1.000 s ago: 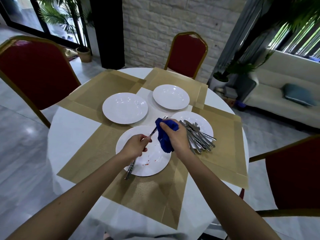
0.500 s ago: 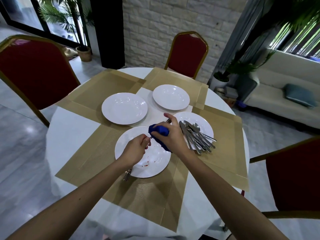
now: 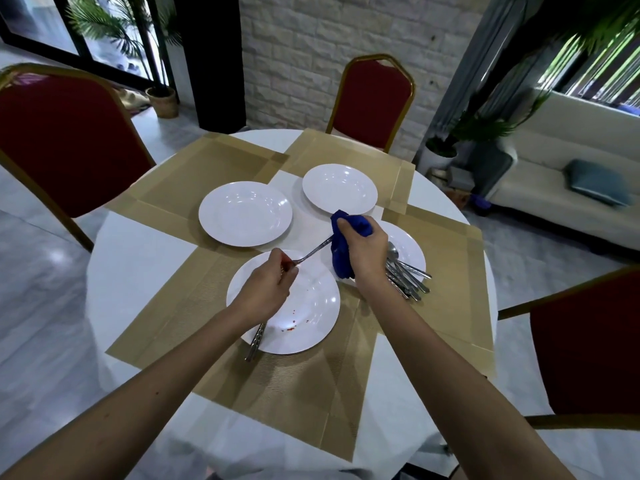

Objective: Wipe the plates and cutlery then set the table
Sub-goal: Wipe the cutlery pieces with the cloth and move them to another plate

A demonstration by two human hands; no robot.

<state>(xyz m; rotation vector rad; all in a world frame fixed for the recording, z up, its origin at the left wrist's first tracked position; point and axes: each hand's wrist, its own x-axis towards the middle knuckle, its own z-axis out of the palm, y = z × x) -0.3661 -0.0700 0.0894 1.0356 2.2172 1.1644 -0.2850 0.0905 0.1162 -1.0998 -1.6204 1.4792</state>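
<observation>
Centrally, left hand (image 3: pixel 266 289) gripping utensil (image 3: pixel 311 252), right hand (image 3: pixel 367 254) clutching blue cloth (image 3: pixel 341 261), cutlery (image 3: pixel 405 275) piled on plate (image 3: pixel 410 242).

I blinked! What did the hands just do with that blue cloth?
The right hand slid the blue cloth along the cutlery piece, away from the left hand toward its far end. The left hand keeps gripping it; plates and cutlery pile stayed put.

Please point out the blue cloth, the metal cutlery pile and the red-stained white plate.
blue cloth (image 3: pixel 341 263): head view, hanging lower fold.
metal cutlery pile (image 3: pixel 411 281): head view, handles.
red-stained white plate (image 3: pixel 311 306): head view, bare centre.
</observation>
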